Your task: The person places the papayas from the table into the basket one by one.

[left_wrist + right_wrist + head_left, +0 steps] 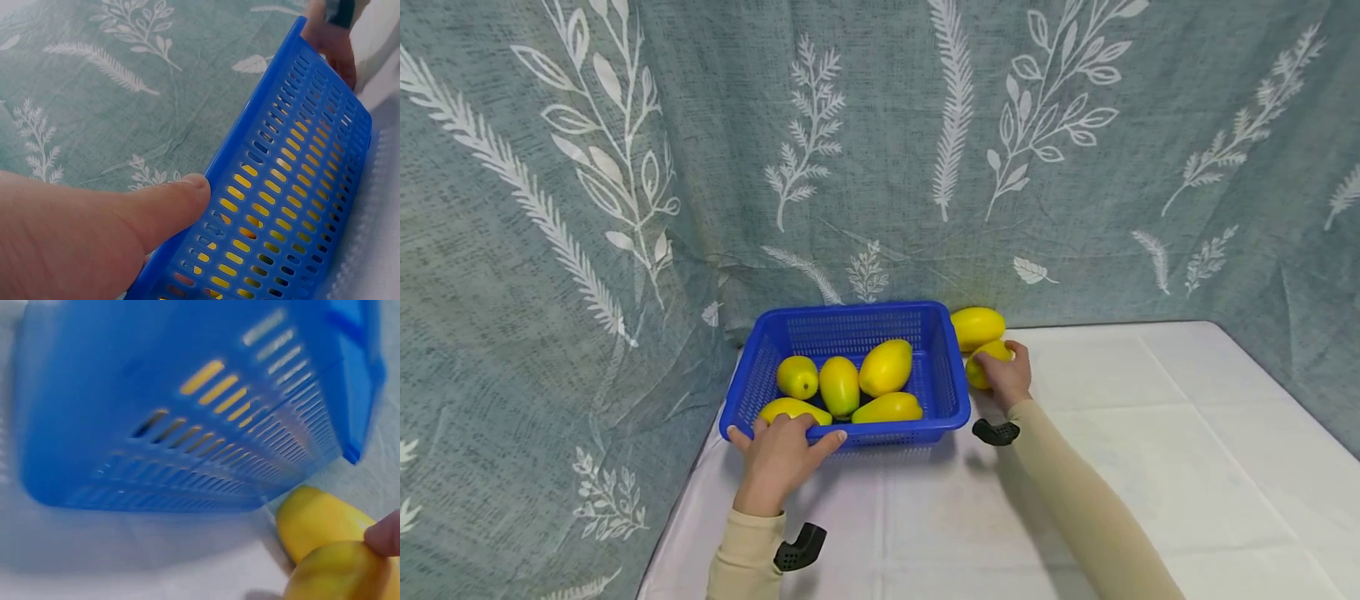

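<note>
Yellow, smooth, oval fruit (976, 375) sat in the grip of my right hand (1011, 379), just outside the right wall of the blue, rectangular, perforated plastic basket (910, 429), by the white cloth-covered table's (1135, 433) far side. Its long axis appeared to slant from near left to far right; the basket's raised rim stood between it and the five yellow oval fruits (839, 387) inside. My right hand was the nearer; my left hand (782, 460), well apart from it, clasped the near rim toward the left corner, thumb outside, fingers passing over. A second loose yellow fruit (979, 327) lay just beyond, its axis roughly left to right, its left end hidden by the basket. My right fingers covered part of the held fruit, my left fingertips were largely concealed, and each wrist view cut off its own hand. Whether the held fruit touched the table could not be determined.
</note>
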Available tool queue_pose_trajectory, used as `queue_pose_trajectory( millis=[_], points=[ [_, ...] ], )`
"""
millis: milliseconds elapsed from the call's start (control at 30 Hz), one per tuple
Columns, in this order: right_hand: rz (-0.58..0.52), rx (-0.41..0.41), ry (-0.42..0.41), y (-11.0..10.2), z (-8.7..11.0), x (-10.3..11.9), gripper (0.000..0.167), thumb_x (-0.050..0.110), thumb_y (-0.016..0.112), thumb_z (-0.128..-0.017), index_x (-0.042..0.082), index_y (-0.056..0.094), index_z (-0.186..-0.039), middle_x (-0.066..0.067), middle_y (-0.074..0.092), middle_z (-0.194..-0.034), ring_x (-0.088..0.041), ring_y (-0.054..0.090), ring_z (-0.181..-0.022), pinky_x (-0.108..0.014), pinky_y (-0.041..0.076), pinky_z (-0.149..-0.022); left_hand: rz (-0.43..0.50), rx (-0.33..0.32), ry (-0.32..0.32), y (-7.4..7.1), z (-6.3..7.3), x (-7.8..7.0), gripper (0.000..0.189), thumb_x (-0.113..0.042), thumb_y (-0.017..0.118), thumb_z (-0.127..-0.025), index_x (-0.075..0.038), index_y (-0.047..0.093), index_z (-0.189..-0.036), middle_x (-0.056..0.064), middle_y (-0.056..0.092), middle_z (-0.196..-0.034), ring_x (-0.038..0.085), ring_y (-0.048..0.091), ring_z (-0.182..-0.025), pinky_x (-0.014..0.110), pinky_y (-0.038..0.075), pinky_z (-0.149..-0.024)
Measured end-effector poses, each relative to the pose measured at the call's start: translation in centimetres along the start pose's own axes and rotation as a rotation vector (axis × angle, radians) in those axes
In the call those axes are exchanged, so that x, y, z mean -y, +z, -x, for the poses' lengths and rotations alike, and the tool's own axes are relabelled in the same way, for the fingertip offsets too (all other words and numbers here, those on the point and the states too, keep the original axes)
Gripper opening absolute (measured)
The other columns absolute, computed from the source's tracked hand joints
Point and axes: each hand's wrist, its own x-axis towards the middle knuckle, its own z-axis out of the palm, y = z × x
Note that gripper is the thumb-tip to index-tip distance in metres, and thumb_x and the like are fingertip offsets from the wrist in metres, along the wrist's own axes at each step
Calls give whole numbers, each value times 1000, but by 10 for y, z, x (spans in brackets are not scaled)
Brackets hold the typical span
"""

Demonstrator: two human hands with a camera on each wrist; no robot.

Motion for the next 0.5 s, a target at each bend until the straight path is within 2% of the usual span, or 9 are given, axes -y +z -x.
queue_pose_trajectory(
  millis=[100, 167, 233, 367, 433, 500],
  points=[
    [-92, 4, 26, -11, 4, -11, 80, 18, 65, -92, 12, 24, -160, -23, 26, -161, -38, 40, -139, -52, 41, -117, -1, 3, 10, 1, -1, -2, 57, -55, 66, -93, -6, 73, -122, 24, 70, -116, 62, 47, -125, 91, 3, -102],
    [-142, 14, 39, -19, 9, -17, 79, 19, 62, -94, 16, 21, -162, -23, 25, -162, -37, 40, -139, -50, 43, -115, -2, 4, 16, 0, -1, -3, 57, -55, 65, -94, -5, 73, -122, 24, 70, -115, 63, 47, -125, 92, 4, -102],
    [-202, 23, 34, -28, 16, -23, 78, 18, 59, -96, 18, 20, -163, -24, 27, -161, -36, 41, -137, -46, 47, -110, -5, 7, 20, 0, -2, -4, 58, -55, 64, -94, -5, 72, -122, 25, 69, -116, 64, 47, -125, 92, 4, -102],
    [-296, 50, 23, -40, 29, -28, 74, 17, 55, -96, 18, 22, -162, -26, 30, -159, -33, 46, -130, -37, 55, -90, -14, 13, 17, 0, -3, -3, 58, -55, 64, -95, -5, 72, -124, 27, 68, -119, 65, 45, -127, 91, 3, -102],
    [-310, 66, 12, -43, 31, -29, 73, 17, 55, -95, 16, 24, -161, -25, 31, -160, -32, 47, -128, -35, 54, -87, -9, 15, 12, 0, -3, -2, 59, -55, 64, -94, -5, 71, -125, 27, 68, -120, 65, 45, -128, 91, 2, -102],
    [-322, 74, 9, -44, 31, -29, 71, 17, 55, -95, 16, 26, -160, -24, 32, -160, -32, 47, -128, -37, 54, -89, -2, 18, 6, 1, -3, -1, 59, -55, 64, -94, -5, 71, -125, 27, 68, -120, 65, 44, -128, 91, 2, -103]
  ],
)
